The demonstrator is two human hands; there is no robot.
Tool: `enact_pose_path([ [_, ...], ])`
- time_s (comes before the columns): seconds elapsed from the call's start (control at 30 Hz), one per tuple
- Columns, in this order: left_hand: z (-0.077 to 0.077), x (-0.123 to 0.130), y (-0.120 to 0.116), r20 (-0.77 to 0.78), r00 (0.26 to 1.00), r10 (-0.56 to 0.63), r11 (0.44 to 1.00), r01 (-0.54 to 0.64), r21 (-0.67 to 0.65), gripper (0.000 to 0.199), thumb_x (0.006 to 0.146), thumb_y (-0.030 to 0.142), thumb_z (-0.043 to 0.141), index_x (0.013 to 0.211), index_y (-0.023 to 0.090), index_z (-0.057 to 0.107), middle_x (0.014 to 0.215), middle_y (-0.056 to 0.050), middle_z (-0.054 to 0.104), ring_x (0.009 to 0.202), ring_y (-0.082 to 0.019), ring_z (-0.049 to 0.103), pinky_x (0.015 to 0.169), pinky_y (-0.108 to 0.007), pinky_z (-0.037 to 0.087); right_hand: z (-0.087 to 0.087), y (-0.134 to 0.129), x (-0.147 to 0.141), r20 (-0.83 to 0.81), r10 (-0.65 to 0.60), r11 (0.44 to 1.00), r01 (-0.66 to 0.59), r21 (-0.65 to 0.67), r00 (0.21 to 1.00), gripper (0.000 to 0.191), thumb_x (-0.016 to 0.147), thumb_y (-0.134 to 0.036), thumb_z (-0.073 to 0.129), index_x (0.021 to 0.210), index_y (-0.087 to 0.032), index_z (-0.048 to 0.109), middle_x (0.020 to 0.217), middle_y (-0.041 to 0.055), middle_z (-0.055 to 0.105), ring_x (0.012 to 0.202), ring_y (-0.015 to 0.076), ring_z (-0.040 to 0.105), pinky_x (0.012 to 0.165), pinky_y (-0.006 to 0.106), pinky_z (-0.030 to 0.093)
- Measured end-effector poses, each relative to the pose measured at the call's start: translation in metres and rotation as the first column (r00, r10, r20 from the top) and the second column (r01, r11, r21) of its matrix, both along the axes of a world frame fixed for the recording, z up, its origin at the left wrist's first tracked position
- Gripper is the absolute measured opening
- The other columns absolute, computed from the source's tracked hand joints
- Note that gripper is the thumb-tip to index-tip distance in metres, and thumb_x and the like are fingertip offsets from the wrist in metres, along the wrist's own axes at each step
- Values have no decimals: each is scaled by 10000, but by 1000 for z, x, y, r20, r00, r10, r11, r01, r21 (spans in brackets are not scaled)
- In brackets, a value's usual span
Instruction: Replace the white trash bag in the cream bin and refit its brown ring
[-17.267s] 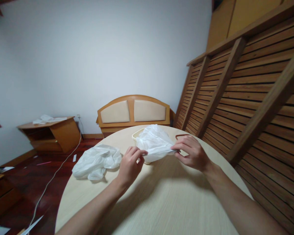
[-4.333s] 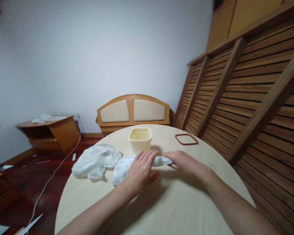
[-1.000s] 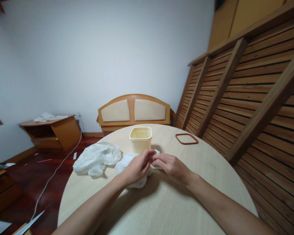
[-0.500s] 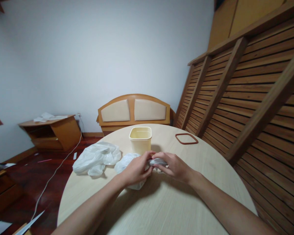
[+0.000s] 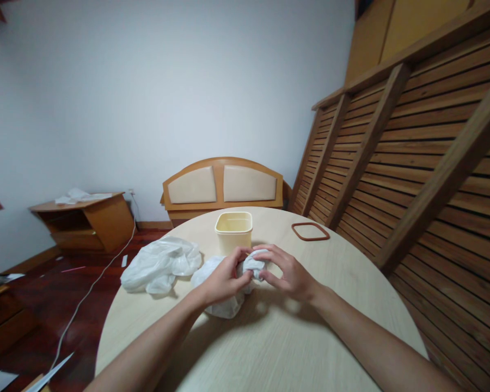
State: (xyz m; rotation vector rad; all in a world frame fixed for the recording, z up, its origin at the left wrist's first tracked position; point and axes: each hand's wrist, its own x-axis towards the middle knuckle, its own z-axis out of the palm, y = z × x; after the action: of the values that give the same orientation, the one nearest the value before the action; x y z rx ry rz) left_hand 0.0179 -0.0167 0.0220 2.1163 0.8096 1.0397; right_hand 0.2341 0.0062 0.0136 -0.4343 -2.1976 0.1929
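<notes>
Between my two hands is a white plastic bag (image 5: 254,263), bunched into a small wad. My left hand (image 5: 224,279) grips it from the left, thumb in front and fingers behind. From the right, my right hand (image 5: 288,274) has its fingertips curled over the wad, closed on it. Under and beside my left wrist lies another crumpled white plastic bag (image 5: 226,306), partly hidden by that hand. Just beyond my hands stands a pale yellow square bin (image 5: 233,239), its top open.
A larger crumpled plastic bag (image 5: 160,265) lies on the left of the round table (image 5: 310,337). A brown square ring (image 5: 310,238) rests at the far right. Slatted wooden panels (image 5: 392,147) lean close along the right side; a headboard (image 5: 222,185) stands behind.
The plastic bag in my hands has turned and now shows as a rounder, more visible wad. My fingers have shifted around it, while the bin, ring and other bags stay put.
</notes>
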Motion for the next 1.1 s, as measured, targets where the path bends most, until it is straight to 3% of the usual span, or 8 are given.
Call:
enact_pose_path([
  [0.07, -1, 0, 0, 51, 998, -31, 998, 34, -58, 401, 877, 183, 555, 1262, 181, 443, 1157, -94, 646, 1053, -194, 619, 933, -344, 485, -1, -1, -1, 2, 10, 1000, -10, -13, 1000, 368, 916, -300, 676, 1265, -223, 591, 1331, 124, 614, 1282, 243, 554, 1075, 434, 484],
  [0.17, -4, 1, 3, 79, 996, -48, 994, 55, -90, 456, 853, 136, 541, 1290, 181, 417, 1127, -83, 650, 1016, -187, 625, 899, -338, 495, -1, -1, -2, -31, -12, 1000, 11, -28, 999, 295, 928, -254, 656, 1222, -232, 635, 1320, 112, 627, 1261, 229, 575, 1059, 420, 497],
  [0.4, -10, 0, 5, -51, 999, 11, 1000, -11, 5, 420, 764, 53, 530, 1161, 187, 494, 1037, -36, 618, 941, -169, 588, 846, -310, 464, -2, 3, -1, -114, -21, 984, 0, -179, 993, 131, 946, -231, 641, 1026, -248, 743, 1058, 46, 762, 999, 190, 709, 911, 341, 558],
  [0.6, -5, 2, -4, -1, 997, -83, 982, 82, -170, 660, 785, 88, 555, 1386, 222, 316, 969, -18, 615, 737, -117, 527, 641, -230, 406, -15, 7, -1, -194, -125, 973, 82, -216, 973, 142, 919, -177, 623, 1037, -235, 676, 980, 32, 753, 870, 174, 711, 804, 306, 565],
  [0.77, -7, 3, 1, 90, 994, -57, 985, 70, -158, 734, 779, 74, 564, 1443, 230, 292, 978, -19, 590, 774, -122, 519, 682, -238, 411, -11, 4, -3, -172, -56, 992, 36, -118, 984, 150, 922, -134, 606, 911, -249, 702, 1074, 49, 725, 1019, 188, 690, 887, 330, 551],
  [0.93, -11, 3, 8, 118, 993, 19, 997, -9, -80, 680, 779, 83, 595, 1408, 201, 367, 1010, -36, 574, 893, -157, 560, 786, -272, 455, -7, 1, -4, -136, -93, 990, 77, -119, 986, 207, 904, -96, 579, 966, -246, 708, 1116, 59, 721, 1079, 197, 673, 954, 363, 535],
  [1.1, -8, 2, 7, 137, 990, 32, 997, -23, -67, 578, 863, 179, 625, 1404, 200, 422, 1158, -92, 632, 1021, -198, 610, 893, -322, 491, -6, -1, -5, -127, -104, 989, 89, -117, 986, 158, 897, -162, 601, 1030, -226, 658, 1169, 90, 688, 1152, 225, 636, 1001, 408, 518],
])
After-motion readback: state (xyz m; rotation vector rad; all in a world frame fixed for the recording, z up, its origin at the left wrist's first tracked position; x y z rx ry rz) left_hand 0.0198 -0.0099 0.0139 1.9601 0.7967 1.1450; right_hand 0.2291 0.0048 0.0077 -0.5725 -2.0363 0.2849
